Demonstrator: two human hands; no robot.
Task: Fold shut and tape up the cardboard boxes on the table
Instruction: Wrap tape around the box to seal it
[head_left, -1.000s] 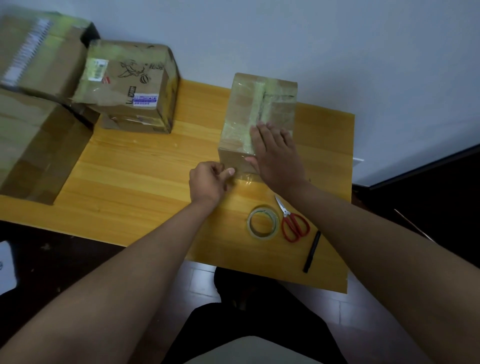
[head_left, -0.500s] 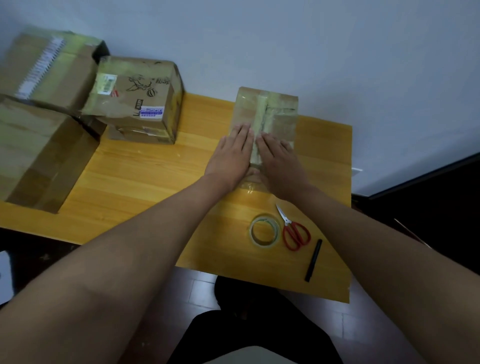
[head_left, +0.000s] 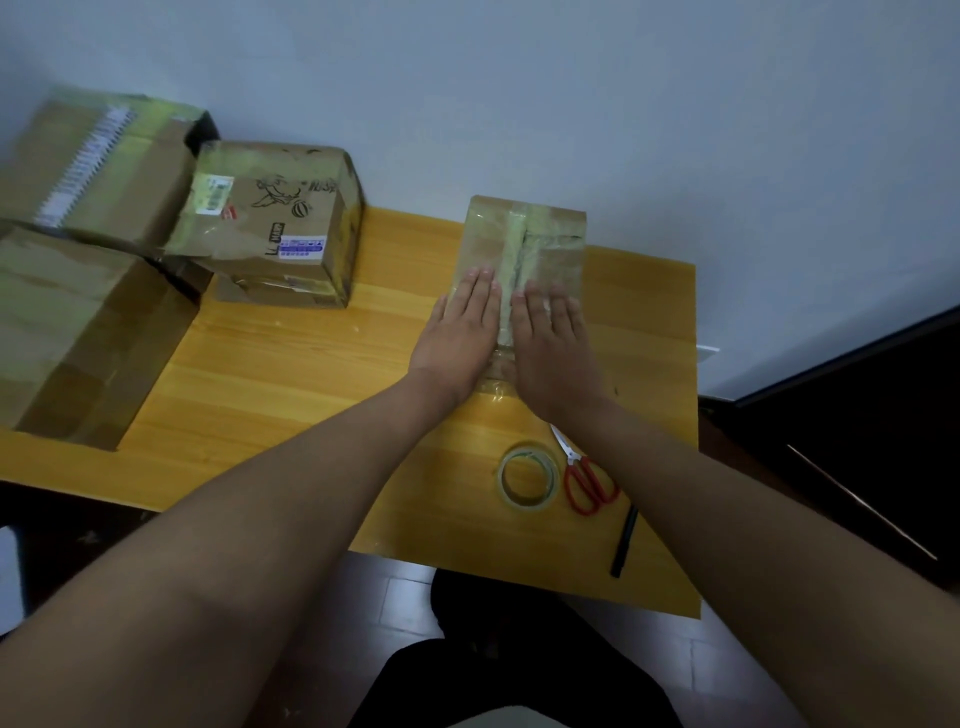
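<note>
Small cardboard box (head_left: 524, 244) at the far right of the yellow wooden table (head_left: 291, 374), back against the pale wall (head_left: 623, 104), glossy clear tape along its top seam. Left hand (head_left: 460, 332) and right hand (head_left: 550, 343) flat on the lid, fingers straight, either side of the seam. Bare wood grain open to the left of the box. Near the front edge: a ring of clear tape (head_left: 527, 480), just beside red-handled scissors (head_left: 587, 478), then a slim black pen (head_left: 623, 540). Left end crowded: printed box (head_left: 270, 228), two larger boxes (head_left: 78, 322) behind and beside.
</note>
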